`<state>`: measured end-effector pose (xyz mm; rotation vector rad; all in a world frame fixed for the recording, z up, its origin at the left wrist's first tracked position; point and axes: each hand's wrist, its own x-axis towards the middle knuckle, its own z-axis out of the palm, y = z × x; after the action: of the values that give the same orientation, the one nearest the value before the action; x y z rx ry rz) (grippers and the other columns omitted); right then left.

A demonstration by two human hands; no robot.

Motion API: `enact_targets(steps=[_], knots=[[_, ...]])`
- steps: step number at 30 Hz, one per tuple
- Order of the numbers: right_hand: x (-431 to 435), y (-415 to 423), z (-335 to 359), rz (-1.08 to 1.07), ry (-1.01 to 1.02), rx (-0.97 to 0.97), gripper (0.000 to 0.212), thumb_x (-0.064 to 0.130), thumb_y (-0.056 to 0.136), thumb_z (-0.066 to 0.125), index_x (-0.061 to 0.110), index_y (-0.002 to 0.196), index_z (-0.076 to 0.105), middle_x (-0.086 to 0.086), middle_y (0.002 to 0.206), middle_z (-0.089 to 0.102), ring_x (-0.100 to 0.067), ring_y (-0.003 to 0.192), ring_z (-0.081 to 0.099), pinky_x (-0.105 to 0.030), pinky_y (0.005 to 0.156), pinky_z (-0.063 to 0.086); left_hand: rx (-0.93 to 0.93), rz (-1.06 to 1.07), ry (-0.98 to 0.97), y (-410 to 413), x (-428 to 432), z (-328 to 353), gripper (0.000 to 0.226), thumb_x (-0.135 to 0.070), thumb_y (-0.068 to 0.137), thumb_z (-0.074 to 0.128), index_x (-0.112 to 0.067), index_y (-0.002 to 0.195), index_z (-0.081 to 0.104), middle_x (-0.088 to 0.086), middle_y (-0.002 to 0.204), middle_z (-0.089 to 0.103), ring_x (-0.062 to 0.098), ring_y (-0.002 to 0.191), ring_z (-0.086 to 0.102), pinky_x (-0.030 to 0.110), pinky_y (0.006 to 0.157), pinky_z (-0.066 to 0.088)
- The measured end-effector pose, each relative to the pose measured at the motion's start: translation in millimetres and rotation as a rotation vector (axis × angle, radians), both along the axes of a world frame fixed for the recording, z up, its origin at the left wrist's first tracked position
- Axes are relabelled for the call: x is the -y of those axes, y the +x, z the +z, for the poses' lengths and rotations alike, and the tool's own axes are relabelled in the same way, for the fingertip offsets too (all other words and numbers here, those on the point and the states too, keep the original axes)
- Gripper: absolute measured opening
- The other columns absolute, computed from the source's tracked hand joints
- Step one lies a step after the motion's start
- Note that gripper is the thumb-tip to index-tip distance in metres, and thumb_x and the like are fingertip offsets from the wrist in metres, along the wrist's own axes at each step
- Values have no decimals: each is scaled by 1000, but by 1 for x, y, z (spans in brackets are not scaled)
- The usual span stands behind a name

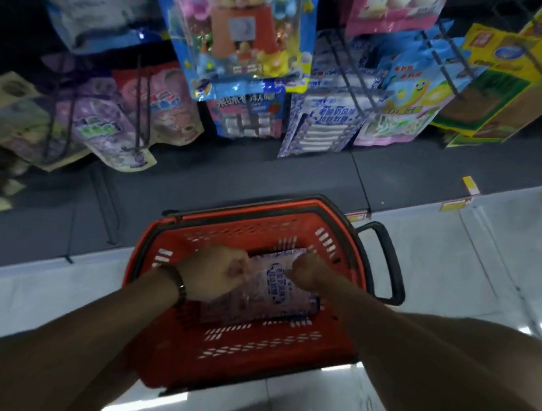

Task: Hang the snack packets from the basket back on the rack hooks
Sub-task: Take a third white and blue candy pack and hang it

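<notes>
1. The red basket (pixel 164 246) stood on the pale floor (pixel 451 266) before the rack, with its black handle (pixel 391 262) folded out to the right.
2. A white-and-blue snack packet (pixel 273 289) was inside the basket, held by its upper edge.
3. The left hand (pixel 213 272), with a dark band (pixel 176 282) at the wrist, pinched the packet's top left corner with curled fingers.
4. The right hand (pixel 307 270) pinched the top right corner the same way.
5. Above, the rack hooks (pixel 352 82) carried rows of hanging packets, among them blue-and-white packs (pixel 323 128) of similar print.
</notes>
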<state>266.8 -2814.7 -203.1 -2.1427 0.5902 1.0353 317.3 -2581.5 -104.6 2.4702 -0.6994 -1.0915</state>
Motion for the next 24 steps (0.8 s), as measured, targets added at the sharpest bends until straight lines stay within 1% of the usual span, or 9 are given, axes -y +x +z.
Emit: enact_targets(steps=[1, 3, 6, 8, 11, 13, 16, 21, 24], knots=[[-4, -5, -10, -30, -6, 6, 46, 35, 110, 56, -5, 132, 66, -24, 130, 68, -37, 126, 64, -39, 96, 49, -12, -21, 17, -2, -8, -7, 33, -49, 97, 60, -23, 111, 76, -4, 108, 79, 17, 99, 72, 34, 85, 55], [-13, -16, -32, -131, -61, -6, 61, 34, 105, 63, -4, 151, 49, -24, 148, 57, -40, 136, 56, -42, 108, 48, -55, -26, 29, -6, -18, -23, 32, -39, 99, 62, -20, 120, 76, 0, 120, 78, 20, 109, 72, 29, 88, 52], [-25, -35, -65, -231, -109, 34, 57, 30, 98, 68, 11, 150, 52, -18, 152, 53, -38, 137, 53, -37, 103, 46, -79, 33, -2, -14, -27, -48, 28, -26, 103, 66, -20, 128, 75, -3, 127, 75, 15, 114, 70, 22, 90, 47], [-30, -41, -74, -220, -103, 11, 53, 28, 102, 63, 16, 152, 51, -14, 154, 51, -37, 140, 51, -37, 105, 44, -121, 32, 6, -19, -30, -67, 25, -33, 104, 63, -25, 126, 73, -4, 125, 75, 15, 112, 70, 26, 92, 52], [-34, -47, -89, -193, -221, -50, 59, 35, 111, 48, 12, 164, 34, -19, 165, 39, -40, 148, 43, -47, 121, 39, -212, -69, 131, -18, -25, -79, 25, -42, 106, 58, -27, 122, 69, 0, 118, 75, 20, 104, 71, 40, 93, 59], [-38, -45, -98, -338, -284, -57, 68, 39, 108, 55, 5, 162, 33, -24, 161, 43, -42, 145, 48, -50, 118, 43, -224, -133, 178, -15, -19, -81, 35, -51, 106, 57, -23, 124, 68, 3, 121, 74, 24, 106, 70, 44, 94, 58], [-41, -42, -107, -523, -356, -48, 72, 40, 97, 71, -4, 148, 45, -25, 144, 59, -41, 130, 62, -47, 104, 54, -260, -175, 229, -11, -13, -82, 43, -52, 105, 58, -21, 133, 67, 5, 130, 72, 24, 114, 69, 44, 101, 57], [-45, -42, -103, -475, -417, -65, 35, 17, 98, 67, 3, 130, 65, -20, 128, 71, -40, 119, 69, -47, 97, 58, -259, -162, 286, -7, -19, -87, 43, -49, 106, 57, -22, 138, 63, 6, 137, 69, 25, 119, 67, 41, 102, 56], [-46, -43, -106, -425, -293, -72, 28, 14, 100, 65, 0, 124, 70, -19, 122, 72, -40, 118, 70, -43, 94, 58, -262, -162, 311, -6, -20, -84, 39, -48, 107, 57, -19, 132, 66, 7, 133, 71, 26, 116, 68, 39, 99, 56]])
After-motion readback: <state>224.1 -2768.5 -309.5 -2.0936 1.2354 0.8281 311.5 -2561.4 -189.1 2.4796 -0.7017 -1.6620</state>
